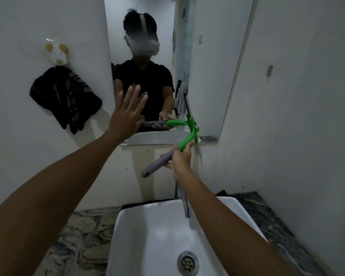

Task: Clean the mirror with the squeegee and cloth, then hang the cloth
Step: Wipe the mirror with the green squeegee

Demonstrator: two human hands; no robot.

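The tall mirror (209, 56) hangs on the white wall above the sink. My right hand (180, 159) grips the squeegee (157, 163) by its grey handle, with the green head and blade near the mirror's lower right part. My left hand (127, 114) is raised with flat, spread fingers at the mirror's lower left edge, holding nothing. A dark cloth (65, 98) hangs on the wall from a white hook holder (56, 52), left of the mirror.
A white sink (131, 236) with a metal drain (188, 262) sits below, with a tap (185, 206) partly hidden by my right forearm. A marbled counter (78, 236) surrounds it. A white wall stands close on the right.
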